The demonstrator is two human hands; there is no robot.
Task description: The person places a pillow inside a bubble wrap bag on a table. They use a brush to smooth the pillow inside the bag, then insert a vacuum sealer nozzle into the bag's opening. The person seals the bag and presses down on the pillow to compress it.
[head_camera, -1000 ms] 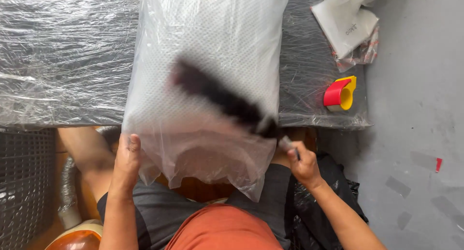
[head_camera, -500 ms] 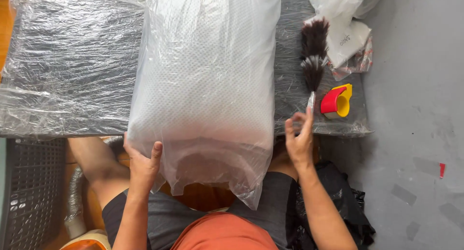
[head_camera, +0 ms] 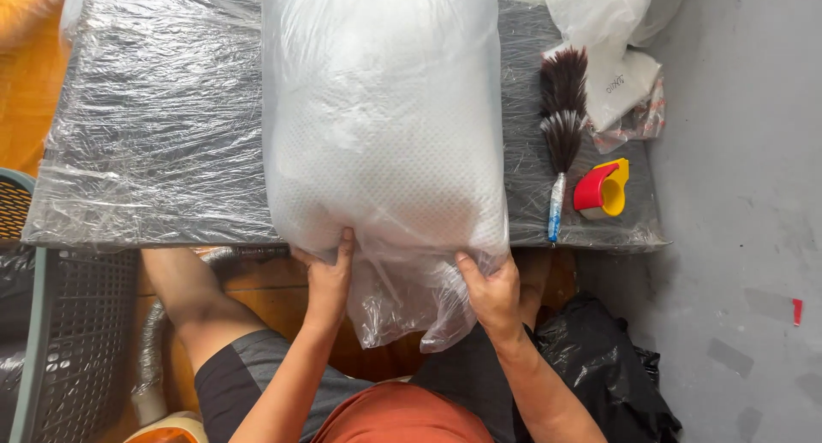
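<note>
My left hand (head_camera: 328, 276) and right hand (head_camera: 491, 291) each hold a grip pinching the loose end of the white pillow in clear plastic (head_camera: 383, 143) on the film-wrapped grey worktop (head_camera: 154, 143).

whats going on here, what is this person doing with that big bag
A person seated at a plastic-wrapped grey table grips the near end of a large white pillow sealed in a clear plastic bag. The left hand and right hand both pinch the loose bag opening that hangs over the table edge. A dark feather duster lies on the table to the right, untouched, next to a red and yellow tape dispenser.
</note>
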